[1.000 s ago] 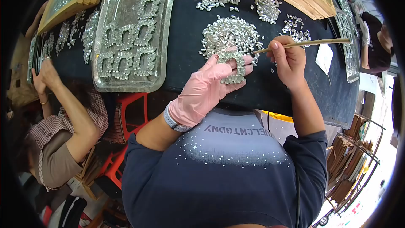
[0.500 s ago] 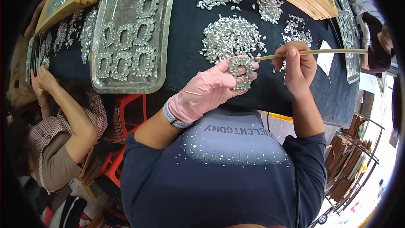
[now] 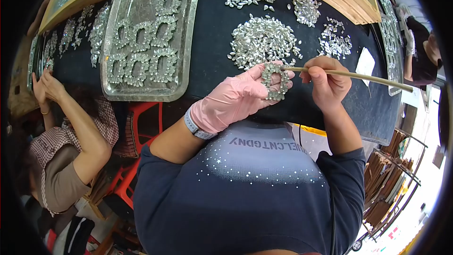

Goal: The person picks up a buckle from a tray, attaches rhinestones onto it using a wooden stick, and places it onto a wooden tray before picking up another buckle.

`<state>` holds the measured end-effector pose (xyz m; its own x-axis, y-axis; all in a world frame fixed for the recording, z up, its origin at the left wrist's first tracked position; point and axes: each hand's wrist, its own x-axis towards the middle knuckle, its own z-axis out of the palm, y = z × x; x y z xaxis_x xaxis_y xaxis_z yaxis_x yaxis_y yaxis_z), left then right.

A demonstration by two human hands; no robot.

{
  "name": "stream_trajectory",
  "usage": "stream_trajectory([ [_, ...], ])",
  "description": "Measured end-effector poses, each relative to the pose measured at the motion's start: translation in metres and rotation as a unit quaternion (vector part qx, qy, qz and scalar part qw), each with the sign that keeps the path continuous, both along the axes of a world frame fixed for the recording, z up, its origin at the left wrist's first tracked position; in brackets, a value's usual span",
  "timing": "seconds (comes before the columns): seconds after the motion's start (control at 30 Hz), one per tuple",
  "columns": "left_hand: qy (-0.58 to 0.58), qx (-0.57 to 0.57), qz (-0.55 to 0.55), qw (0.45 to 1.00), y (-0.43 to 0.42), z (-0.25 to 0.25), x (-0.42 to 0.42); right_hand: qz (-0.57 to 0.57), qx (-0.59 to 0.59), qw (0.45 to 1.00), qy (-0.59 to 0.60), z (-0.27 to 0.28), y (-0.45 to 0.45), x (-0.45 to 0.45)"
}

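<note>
My left hand [image 3: 231, 95], in a pink glove, grips a small rectangular frame [image 3: 275, 82] studded with clear rhinestones around an open middle. Between the thumb and fingers of my bare right hand [image 3: 329, 84] is a thin wooden stick [image 3: 365, 76], with its dark tip touching the upper edge of the rhinestone frame. Just beyond my left hand spreads a big pile of loose drop-shaped rhinestones [image 3: 262, 41]. To the left, a clear tray [image 3: 141, 0] carries several similar rhinestone frames [image 3: 164, 65].
Smaller rhinestone piles [image 3: 306, 8] lie farther back on the dark table [image 3: 207, 33]. Wooden-framed boxes [image 3: 347, 7] stand along the far side. A white paper piece [image 3: 365, 66] rests at right. Co-workers sit at left [image 3: 71, 160] and stand at far right [image 3: 422, 52].
The outer end of the stick has swung down, and my right hand has turned with it. The stick's tip has shifted slightly left onto the rhinestone frame, which stays in my left hand.
</note>
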<state>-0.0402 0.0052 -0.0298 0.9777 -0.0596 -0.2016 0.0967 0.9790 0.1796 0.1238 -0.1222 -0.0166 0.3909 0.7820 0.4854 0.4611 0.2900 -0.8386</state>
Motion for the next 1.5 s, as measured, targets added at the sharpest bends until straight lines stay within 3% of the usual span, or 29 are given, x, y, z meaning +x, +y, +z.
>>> stream_trajectory([
  [0.67, 0.001, 0.003, -0.010, 1.000, 0.001, 0.000, 0.000, 0.021, -0.004, 0.995, -0.102, -0.001, 0.002, 0.003],
  [0.93, -0.003, 0.016, -0.013, 1.000, 0.001, 0.001, 0.000, -0.079, 0.048, 0.996, 0.000, -0.002, 0.003, 0.002],
  [1.03, 0.001, 0.014, -0.021, 1.000, 0.001, 0.002, 0.000, -0.150, -0.007, 0.989, 0.008, -0.003, 0.005, 0.013],
  [1.27, 0.005, 0.048, -0.009, 0.999, -0.001, 0.002, 0.001, -0.149, -0.065, 0.986, -0.034, -0.007, 0.003, 0.018],
  [1.5, 0.005, 0.004, -0.017, 1.000, 0.000, 0.003, 0.001, -0.141, -0.062, 0.987, -0.039, -0.004, 0.001, 0.014],
])
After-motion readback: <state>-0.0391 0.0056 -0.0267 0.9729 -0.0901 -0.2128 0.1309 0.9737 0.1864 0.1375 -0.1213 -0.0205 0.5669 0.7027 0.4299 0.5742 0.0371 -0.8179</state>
